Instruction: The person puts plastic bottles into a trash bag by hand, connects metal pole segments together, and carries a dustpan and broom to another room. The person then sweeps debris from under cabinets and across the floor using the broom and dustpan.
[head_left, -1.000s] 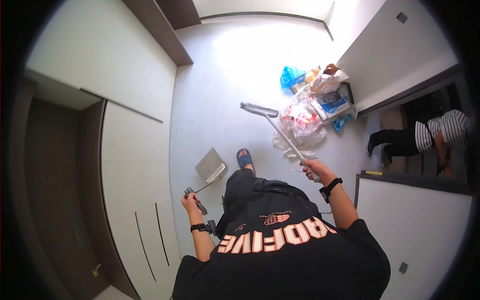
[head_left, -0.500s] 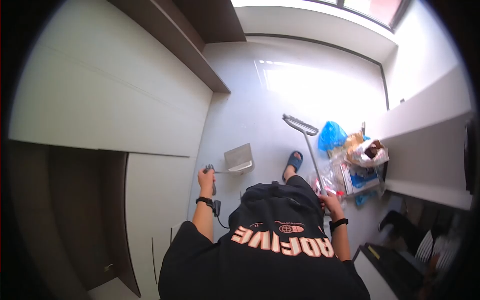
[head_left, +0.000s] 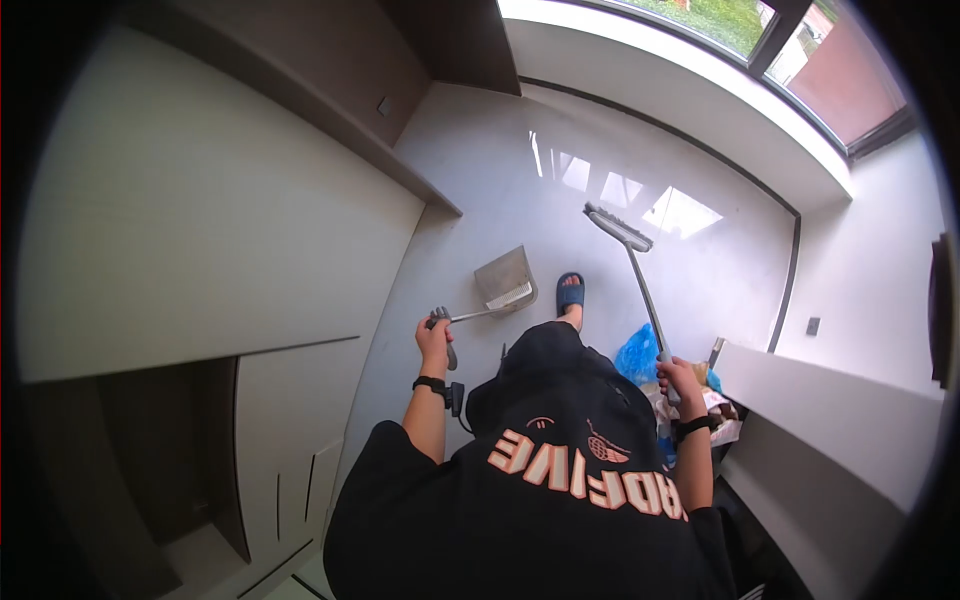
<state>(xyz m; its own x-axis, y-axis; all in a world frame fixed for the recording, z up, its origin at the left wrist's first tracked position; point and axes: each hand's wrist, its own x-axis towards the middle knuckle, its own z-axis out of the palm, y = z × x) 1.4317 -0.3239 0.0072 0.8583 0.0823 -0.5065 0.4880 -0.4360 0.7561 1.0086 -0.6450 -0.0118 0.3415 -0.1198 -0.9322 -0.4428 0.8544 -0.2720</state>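
Left hand point(head_left: 433, 342): we are holding the dustpan point(head_left: 506, 272) by the grey grip at its handle's end, fingers curled round it.
Right hand point(head_left: 682, 382): we are gripping the upper end of the broom point(head_left: 645, 290), fingers wrapped about the shaft.
Dustpan's place: its pale tray is sitting ahead of the left hand, left of our blue sandal point(head_left: 570, 291) and apart from it; we are not managing to tell whether it is touching the floor point(head_left: 478, 190).
Broom's place: the shaft is slanting forward, its bristled head point(head_left: 620, 229) lying beyond the sandal, near the bright window reflections; floor contact is escaping us too.
Broom's handling: we are judging it light and stiff, its wide head probably turning in a loose grip, so we are favouring a firm hold high on the shaft.
Dustpan's handling: we are guessing thin, rigid plastic, light but prone to tipping, best steadied by the grip.
Beside the shaft: a blue plastic bag point(head_left: 636, 354) is lying near the right hand, looking soft and slippery.
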